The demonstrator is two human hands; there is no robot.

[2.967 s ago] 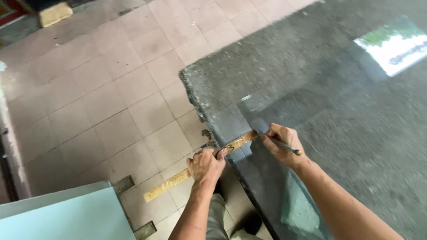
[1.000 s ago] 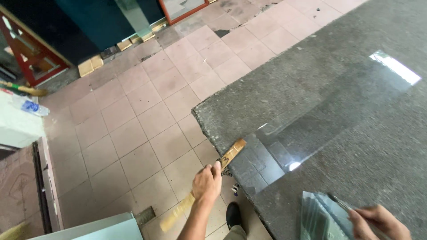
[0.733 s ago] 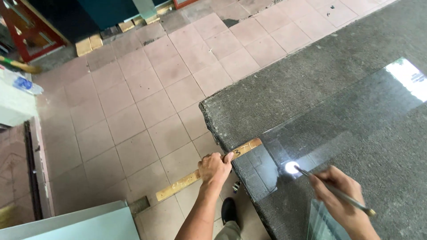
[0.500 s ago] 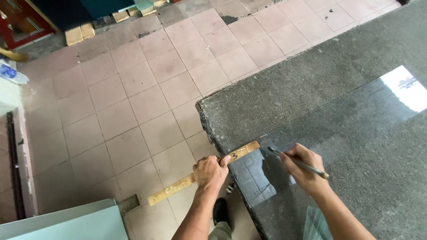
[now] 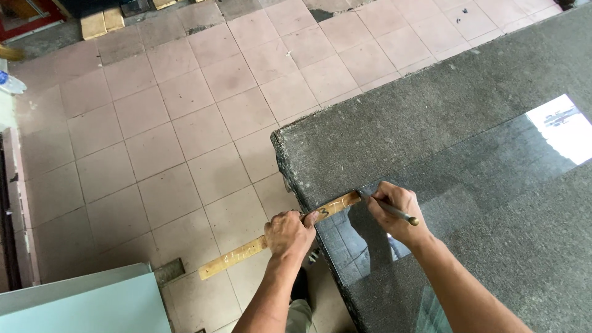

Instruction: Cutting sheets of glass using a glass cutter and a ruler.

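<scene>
Wooden ruler [image 5: 280, 237]: lies across table [image 5: 431, 123] edge, long axis diagonal, far end on glass sheet [image 5: 468, 179]. Left hand [image 5: 290, 233] clamps its middle; right hand [image 5: 398, 209] pinches glass cutter [image 5: 387, 208] at its far tip.

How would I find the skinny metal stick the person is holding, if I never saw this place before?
Start at the big dark grey table with the sheet of glass on it, and go to its near corner, where two hands meet. The right hand holds a thin metal tool, tip down at the end of a yellowish wooden ruler. It is the only slim, shiny rod there; the ruler is flat and wooden.
</scene>
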